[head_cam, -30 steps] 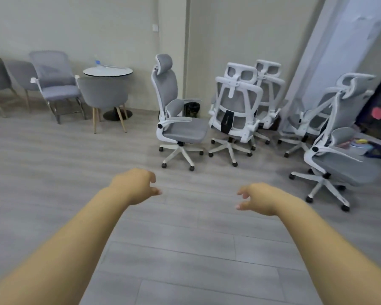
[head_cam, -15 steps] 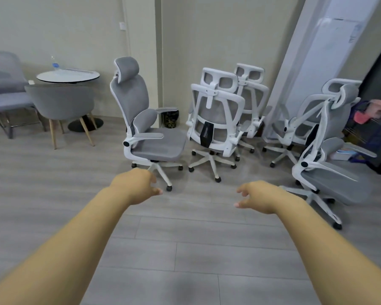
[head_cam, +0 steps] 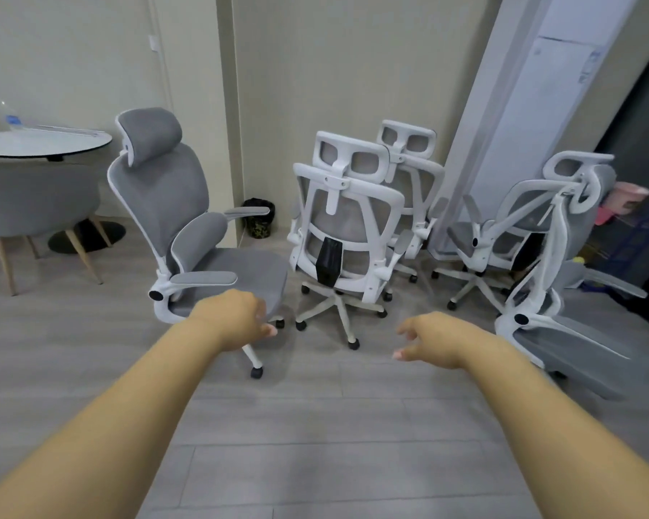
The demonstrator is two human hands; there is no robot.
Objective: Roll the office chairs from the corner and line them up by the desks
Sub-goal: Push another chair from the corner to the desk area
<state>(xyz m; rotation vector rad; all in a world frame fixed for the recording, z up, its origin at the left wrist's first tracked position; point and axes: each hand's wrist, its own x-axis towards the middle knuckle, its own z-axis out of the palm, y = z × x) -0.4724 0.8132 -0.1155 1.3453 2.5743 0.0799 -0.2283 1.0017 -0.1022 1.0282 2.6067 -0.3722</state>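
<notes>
At right edge, office chair (head_cam: pixel 562 294) cut off (both hands (head_cam: pixel 237 316) loose, empty).

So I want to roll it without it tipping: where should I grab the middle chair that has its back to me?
Grip the middle chair by the top edge of its white back frame, from this near side; that bar faces the hands unobstructed.

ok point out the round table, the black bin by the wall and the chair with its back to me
round table (head_cam: pixel 23 146), head view, bare white top
black bin (head_cam: pixel 260 218), head view, front wall
back-turned chair (head_cam: pixel 347 234), head view, mesh backrest
</notes>
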